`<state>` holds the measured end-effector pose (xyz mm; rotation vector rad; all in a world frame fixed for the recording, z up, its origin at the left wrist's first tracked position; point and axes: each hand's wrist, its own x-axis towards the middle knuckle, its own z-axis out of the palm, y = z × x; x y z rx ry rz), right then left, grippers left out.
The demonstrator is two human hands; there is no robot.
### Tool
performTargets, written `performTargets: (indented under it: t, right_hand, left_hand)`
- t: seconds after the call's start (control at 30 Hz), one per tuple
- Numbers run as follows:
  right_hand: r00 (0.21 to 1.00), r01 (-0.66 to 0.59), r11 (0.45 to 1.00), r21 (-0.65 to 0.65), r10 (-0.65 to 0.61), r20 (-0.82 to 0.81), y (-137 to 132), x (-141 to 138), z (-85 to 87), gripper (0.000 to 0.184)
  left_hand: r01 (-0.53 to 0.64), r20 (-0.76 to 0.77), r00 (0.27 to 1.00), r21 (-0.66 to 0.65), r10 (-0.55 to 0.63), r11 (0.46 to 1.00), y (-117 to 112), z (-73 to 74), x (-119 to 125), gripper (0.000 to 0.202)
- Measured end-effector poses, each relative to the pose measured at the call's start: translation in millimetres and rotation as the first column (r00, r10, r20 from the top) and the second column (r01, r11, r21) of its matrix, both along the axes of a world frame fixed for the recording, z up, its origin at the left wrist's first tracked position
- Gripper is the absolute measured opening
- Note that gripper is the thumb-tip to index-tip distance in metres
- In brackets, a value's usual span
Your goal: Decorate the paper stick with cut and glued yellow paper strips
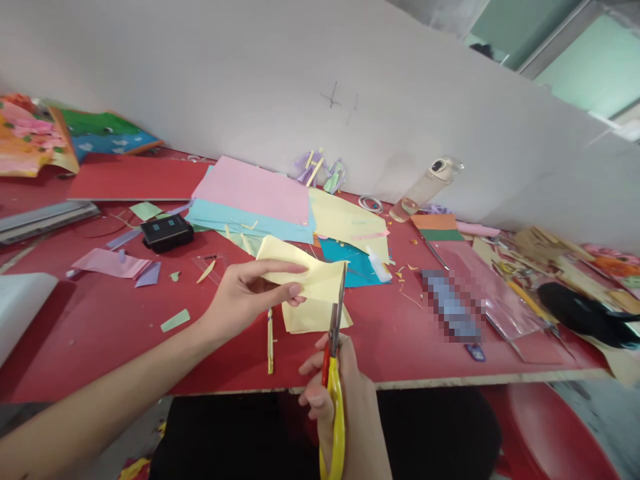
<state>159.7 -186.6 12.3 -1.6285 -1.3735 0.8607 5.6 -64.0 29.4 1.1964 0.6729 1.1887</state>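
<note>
Between its thumb and fingers, my left hand (255,290) pinches a sheet of pale yellow paper (320,279) above the red table. My right hand (350,387) grips scissors (337,393) with yellow and red handles. Their blades point away from me and are at the right edge of the held paper. Whether the blades have cut into it, I cannot tell. Below lies another pale yellow piece of paper (313,318), partly covered by the held one. A yellow pencil (271,343) lies on the table just left of it.
Behind my hands are pink paper (260,190), blue paper (250,223) and a white glue bottle (379,265). A clear water bottle (425,190) leans against the wall. To the left sit a black box (167,232) and paper scraps (175,320); a pink plastic sleeve (490,287) lies right.
</note>
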Motion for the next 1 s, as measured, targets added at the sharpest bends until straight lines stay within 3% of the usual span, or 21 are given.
performTargets:
  t: [0.37,0.63,0.87,1.0]
  right_hand:
    - [1.0,0.028,0.997,-0.067,-0.028,-0.004,1,-1,-3.1,0.043]
    - [0.993,0.105,0.991,-0.078,-0.108,-0.038,3,-5,-3.4,0.048]
    - [0.982,0.176,0.981,-0.086,-0.181,-0.05,4,-12,10.5,0.051]
    - [0.983,0.155,0.985,-0.077,-0.162,-0.082,4,-13,11.4,0.059]
  left_hand:
    - [0.016,-0.067,0.998,-0.027,-0.018,1.0,1,1.1,-1,0.021]
    - [0.012,-0.114,0.993,-0.049,-0.018,0.999,1,-0.6,-2,0.025]
    - [0.044,-0.1,0.994,-0.052,-0.049,0.998,2,-0.3,-2,0.023]
    - [0.056,-0.088,0.994,-0.05,-0.061,0.997,2,-0.2,-1,0.022]
